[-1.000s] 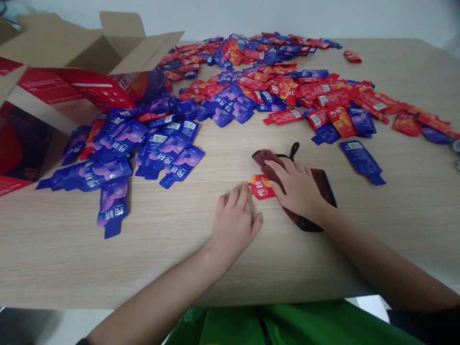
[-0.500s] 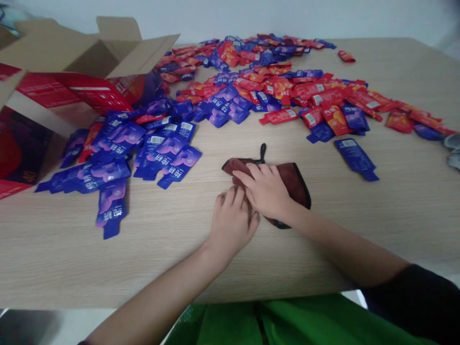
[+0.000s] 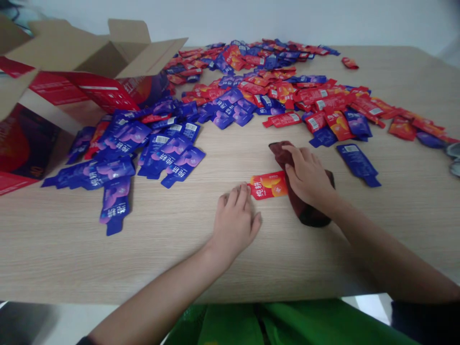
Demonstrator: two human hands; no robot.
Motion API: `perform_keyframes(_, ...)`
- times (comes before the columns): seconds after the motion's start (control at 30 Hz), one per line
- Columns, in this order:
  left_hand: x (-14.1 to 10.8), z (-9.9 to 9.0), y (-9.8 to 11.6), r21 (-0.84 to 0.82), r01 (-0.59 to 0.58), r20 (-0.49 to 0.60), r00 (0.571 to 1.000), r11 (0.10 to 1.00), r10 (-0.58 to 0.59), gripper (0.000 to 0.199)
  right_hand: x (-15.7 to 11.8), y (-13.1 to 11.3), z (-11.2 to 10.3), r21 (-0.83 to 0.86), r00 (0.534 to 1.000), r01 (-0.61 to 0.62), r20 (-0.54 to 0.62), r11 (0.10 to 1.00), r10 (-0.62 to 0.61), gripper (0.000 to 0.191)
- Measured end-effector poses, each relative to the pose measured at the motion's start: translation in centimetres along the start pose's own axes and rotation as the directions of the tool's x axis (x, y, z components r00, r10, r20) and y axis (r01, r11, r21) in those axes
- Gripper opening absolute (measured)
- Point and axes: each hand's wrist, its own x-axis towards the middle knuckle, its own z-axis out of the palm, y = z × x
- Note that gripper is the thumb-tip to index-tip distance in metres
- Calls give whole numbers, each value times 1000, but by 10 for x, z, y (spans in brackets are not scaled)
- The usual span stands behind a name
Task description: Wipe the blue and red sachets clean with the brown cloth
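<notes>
A red and orange sachet (image 3: pixel 269 186) lies flat on the table in front of me, its right end covered by cloth. My left hand (image 3: pixel 235 215) presses its fingertips on the sachet's left tip, fingers curled together and thumb apart. A brown cloth (image 3: pixel 300 208) with black edging is bunched under my right hand (image 3: pixel 309 177), whose fingers close around it at the sachet's right end. Just left of my left hand are several purple-blue sachets (image 3: pixel 174 158). A single blue sachet (image 3: pixel 358 164) lies to the right of the cloth.
Open cardboard boxes (image 3: pixel 104 91) with red printed sides stand at the left. A long heap of red and blue sachets (image 3: pixel 251 88) spreads across the back of the wooden table (image 3: pixel 172 258). One red sachet (image 3: pixel 350 63) lies apart at the back right. Grey objects (image 3: pixel 454 158) show at the right edge.
My right hand has slid to the right with the brown cloth, uncovering the red sachet beneath. My left hand has stayed nearly in place.
</notes>
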Motion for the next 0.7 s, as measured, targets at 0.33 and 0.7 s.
perform_keyframes(0.33,0,1,0,16,-7,-4,1000,1000,7,57,-9,-52,28,-21,974,216,70,976,-214,40)
perform_keyframes(0.7,0,2,0,13,3,6,1000,1000,-3,62,-12,11,3,67,999,-27,-18,997,29,39)
